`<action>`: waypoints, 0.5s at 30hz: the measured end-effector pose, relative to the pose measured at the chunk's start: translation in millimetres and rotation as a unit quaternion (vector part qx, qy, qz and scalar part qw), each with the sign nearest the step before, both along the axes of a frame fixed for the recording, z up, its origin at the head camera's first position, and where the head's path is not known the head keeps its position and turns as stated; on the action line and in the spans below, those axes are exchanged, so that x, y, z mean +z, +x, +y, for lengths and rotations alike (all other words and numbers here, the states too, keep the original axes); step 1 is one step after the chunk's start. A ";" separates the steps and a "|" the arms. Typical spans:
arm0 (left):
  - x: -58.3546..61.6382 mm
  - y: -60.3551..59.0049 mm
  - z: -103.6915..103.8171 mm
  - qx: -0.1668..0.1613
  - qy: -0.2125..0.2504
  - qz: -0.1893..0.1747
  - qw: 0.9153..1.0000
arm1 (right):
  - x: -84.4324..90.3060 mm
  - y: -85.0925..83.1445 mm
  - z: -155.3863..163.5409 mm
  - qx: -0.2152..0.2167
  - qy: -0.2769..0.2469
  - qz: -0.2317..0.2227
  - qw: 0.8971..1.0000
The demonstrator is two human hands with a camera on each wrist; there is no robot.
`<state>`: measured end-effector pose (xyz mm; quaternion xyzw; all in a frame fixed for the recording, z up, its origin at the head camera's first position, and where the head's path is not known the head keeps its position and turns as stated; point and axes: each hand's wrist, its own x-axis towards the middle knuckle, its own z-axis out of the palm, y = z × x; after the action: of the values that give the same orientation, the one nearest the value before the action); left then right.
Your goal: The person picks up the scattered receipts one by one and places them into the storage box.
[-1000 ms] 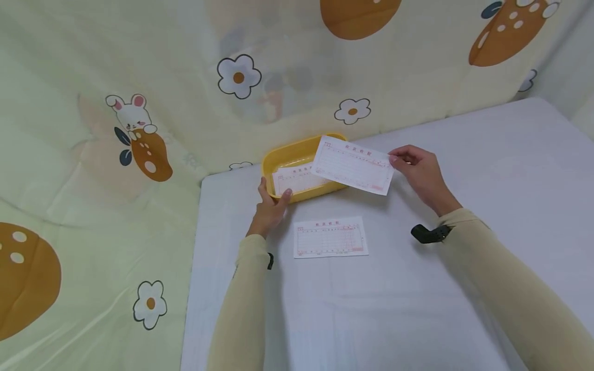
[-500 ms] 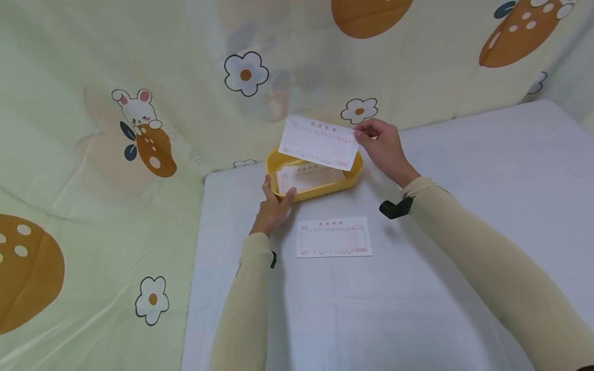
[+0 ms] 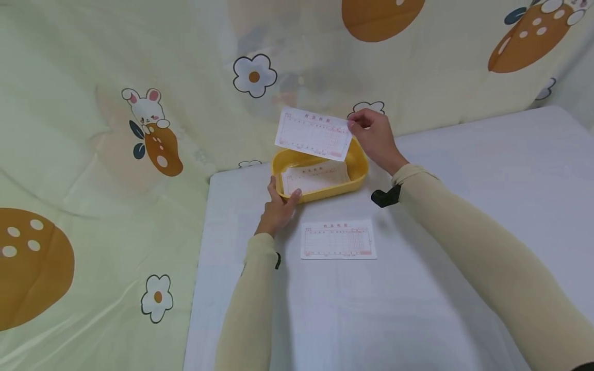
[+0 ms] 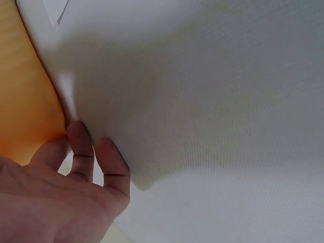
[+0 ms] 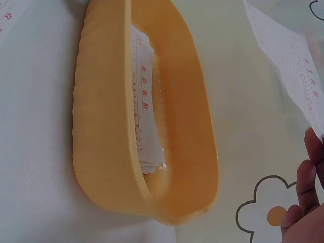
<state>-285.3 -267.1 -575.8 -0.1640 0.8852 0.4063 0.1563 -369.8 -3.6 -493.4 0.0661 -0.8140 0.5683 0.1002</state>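
Note:
My right hand (image 3: 375, 138) pinches one white receipt slip (image 3: 314, 135), printed in red, by its right end. The slip is held up over the back of a yellow plastic basket (image 3: 325, 195). More receipt slips (image 3: 315, 178) lie inside the basket; the right wrist view shows their layered edges. My left hand (image 3: 277, 210) grips the basket's front left corner, its thumb at the front rim and its fingers along the left side. In the left wrist view, curled fingers (image 4: 81, 147) sit close against the yellow wall (image 4: 30, 91).
Another receipt slip (image 3: 339, 239) lies flat on the white-covered table (image 3: 352, 309) in front of the basket. Behind the table hangs a pale patterned curtain (image 3: 195, 62), close to the basket's back. The table's left edge runs beside the left forearm.
My right hand has carried its slip left and up, from the basket's right side to above its back. The slips inside now show more fully. My left hand stays at the basket's corner.

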 end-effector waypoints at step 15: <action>-2.6 -0.7 -1.8 -0.006 0.000 0.014 1.000 | 3.3 -6.4 -13.1 0.032 0.064 -0.006 0.997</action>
<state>-285.9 -268.9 -578.4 -0.1530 0.8884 0.4074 0.1463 -376.2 -16.7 -490.1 0.0944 -0.8469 0.5183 0.0725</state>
